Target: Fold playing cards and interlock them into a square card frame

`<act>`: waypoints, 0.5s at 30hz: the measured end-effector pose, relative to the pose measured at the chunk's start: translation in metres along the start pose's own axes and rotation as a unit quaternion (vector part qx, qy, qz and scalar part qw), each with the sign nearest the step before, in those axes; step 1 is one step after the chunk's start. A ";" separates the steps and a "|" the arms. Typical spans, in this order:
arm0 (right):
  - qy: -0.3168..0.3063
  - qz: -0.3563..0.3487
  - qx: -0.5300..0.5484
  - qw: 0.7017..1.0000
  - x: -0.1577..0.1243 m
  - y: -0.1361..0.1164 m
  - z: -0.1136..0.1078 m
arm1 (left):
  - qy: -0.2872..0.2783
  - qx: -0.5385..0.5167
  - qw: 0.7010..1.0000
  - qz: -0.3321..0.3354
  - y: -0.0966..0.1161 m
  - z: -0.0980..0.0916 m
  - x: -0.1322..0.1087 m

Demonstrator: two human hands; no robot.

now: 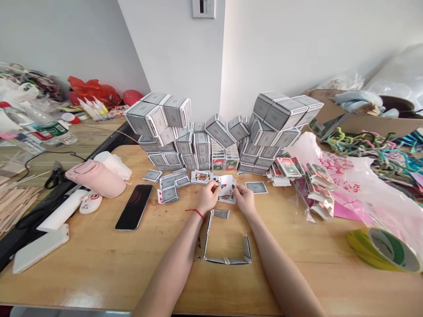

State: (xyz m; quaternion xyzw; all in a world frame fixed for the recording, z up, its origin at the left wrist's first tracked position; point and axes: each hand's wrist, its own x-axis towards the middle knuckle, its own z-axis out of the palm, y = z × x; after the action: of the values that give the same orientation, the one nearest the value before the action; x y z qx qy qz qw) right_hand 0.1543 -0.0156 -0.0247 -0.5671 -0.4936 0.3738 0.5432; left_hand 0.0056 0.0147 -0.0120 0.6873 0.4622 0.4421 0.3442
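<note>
Between both hands a playing card [226, 185] is held face toward me, with red and dark marks on it. My left hand [209, 196] pinches its left edge, and a red string bracelet circles that wrist. At the card's right edge, my right hand [244, 200] has its fingers closed too. Just beneath lies another face card [227, 199], partly covered. Nearer to me, between the forearms, folded cards form a frame [228, 260] standing on the table. Loose and folded cards [170, 180] lie left of the hands, and a face-down card [256, 187] lies to the right.
Behind the hands rises a structure of card boxes [145, 116]. A black phone [134, 207] and pink bottle [99, 176] lie left. On the right are opened card packs [319, 176], pink-white plastic [350, 171] and a tape roll [383, 248].
</note>
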 end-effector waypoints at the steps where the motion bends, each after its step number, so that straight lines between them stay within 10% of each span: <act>1: 0.022 -0.021 -0.055 0.998 -0.001 0.001 0.001 | -0.004 0.001 1.000 0.003 0.001 0.001 0.000; 7: 0.133 -0.114 -0.297 0.939 -0.005 0.003 0.011 | -0.039 -0.015 0.999 0.021 0.006 0.005 -0.002; 15: 0.130 -0.130 -0.238 0.954 -0.005 0.000 0.010 | -0.042 -0.027 0.999 0.009 0.007 0.000 -0.001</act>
State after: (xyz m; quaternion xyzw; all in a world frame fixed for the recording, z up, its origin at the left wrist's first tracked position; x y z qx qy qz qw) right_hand 0.1438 -0.0177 -0.0260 -0.6547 -0.5626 0.0947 0.4960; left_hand 0.0081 0.0117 -0.0066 0.7001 0.4285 0.4283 0.3780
